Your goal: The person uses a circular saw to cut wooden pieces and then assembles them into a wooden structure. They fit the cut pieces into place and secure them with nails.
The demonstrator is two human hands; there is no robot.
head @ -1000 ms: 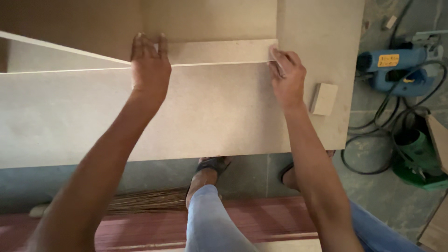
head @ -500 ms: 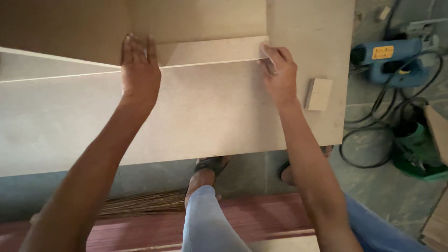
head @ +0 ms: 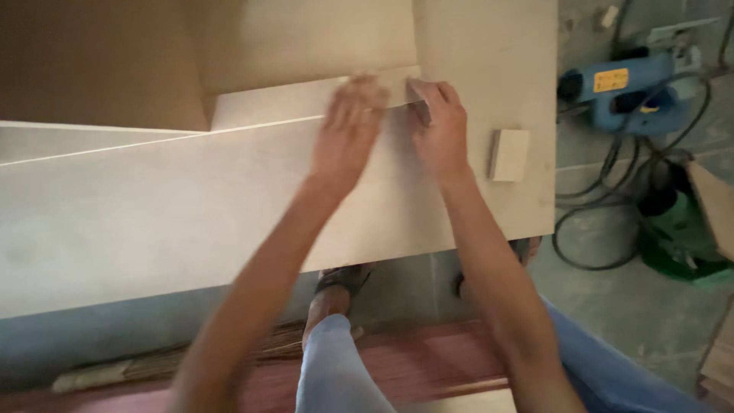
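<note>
Up at the far edge of the pale board point(head: 153, 214), your left hand point(head: 348, 130) has slid over from the left and now sits flat, fingers spread, right next to your right hand point(head: 442, 130), which stays pressing its fingertips on that edge near the small wood block point(head: 508, 154).

Both bare forearms stretch forward and converge, the hands close side by side. The left hand point(head: 348, 126) lies flat, palm down, fingers extended and blurred. The right hand point(head: 441, 126) is also palm down, its fingers point(head: 428, 92) slightly bent, wrist straight.
</note>
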